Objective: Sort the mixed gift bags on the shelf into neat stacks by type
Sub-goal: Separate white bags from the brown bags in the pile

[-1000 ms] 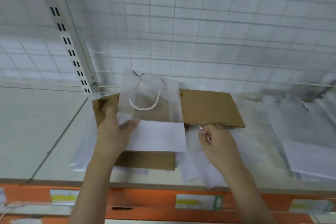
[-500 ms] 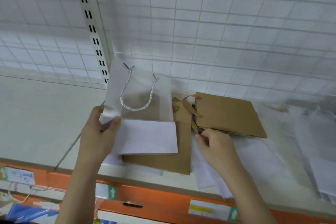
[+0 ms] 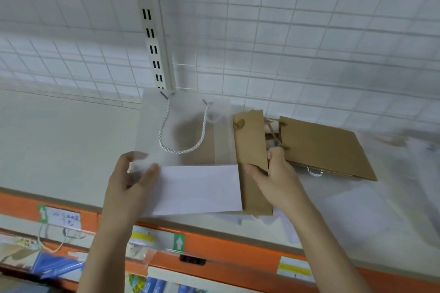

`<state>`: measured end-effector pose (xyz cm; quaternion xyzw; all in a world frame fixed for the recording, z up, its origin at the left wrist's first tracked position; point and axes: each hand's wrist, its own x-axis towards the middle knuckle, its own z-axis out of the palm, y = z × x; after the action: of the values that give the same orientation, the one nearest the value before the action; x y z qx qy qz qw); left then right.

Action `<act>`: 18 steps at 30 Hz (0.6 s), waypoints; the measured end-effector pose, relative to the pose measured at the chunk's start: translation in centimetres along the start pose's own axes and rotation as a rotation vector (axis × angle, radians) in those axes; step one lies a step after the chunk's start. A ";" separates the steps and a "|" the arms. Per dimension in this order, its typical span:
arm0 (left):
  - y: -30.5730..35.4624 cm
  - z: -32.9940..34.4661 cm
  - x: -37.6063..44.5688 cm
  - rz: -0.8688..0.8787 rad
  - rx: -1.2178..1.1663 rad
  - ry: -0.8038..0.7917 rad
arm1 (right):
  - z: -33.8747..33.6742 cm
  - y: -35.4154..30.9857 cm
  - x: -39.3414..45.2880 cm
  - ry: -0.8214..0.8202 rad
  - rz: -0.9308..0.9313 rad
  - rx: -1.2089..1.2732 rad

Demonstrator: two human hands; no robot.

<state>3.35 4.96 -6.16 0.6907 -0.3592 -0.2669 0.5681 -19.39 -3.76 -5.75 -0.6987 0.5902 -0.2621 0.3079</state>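
A frosted translucent gift bag (image 3: 190,150) with a white rope handle and a white card base is lifted off the shelf; my left hand (image 3: 133,181) pinches its lower left corner, thumb on top. Under it lies a narrow brown kraft bag (image 3: 254,164); my right hand (image 3: 276,173) holds its right edge, thumb on top of the paper. A wider brown kraft bag (image 3: 326,147) lies flat to the right. Several more frosted bags (image 3: 357,202) are spread over the shelf's right part.
The white shelf board (image 3: 59,145) has an orange front rail (image 3: 214,242) with price labels. A wire grid back panel (image 3: 285,43) and a slotted upright (image 3: 152,31) stand behind. Below the rail, coloured packages (image 3: 54,266) show on a lower level.
My left hand has carried the frosted bag leftward, uncovering the narrow kraft bag. My right hand has moved up from the white bags onto that kraft bag's edge. The view has shifted left.
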 end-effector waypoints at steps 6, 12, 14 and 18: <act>0.6 2.0 -0.4 0.059 -0.168 -0.076 | -2.6 -0.2 -2.4 0.237 -0.091 0.117; 2.5 6.8 -1.4 0.141 -0.240 -0.204 | -8.3 3.4 -6.2 0.499 -0.004 0.008; 3.1 9.1 -1.8 0.171 -0.248 -0.233 | -10.4 5.1 -7.7 0.588 0.043 -0.010; 4.2 13.8 -3.5 0.165 -0.256 -0.291 | -14.3 8.9 -10.0 0.675 0.181 0.040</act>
<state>-10.34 -0.81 -5.14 0.5352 -0.4560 -0.3597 0.6134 -37.39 3.35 -2.73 -0.5114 0.7130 -0.4614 0.1310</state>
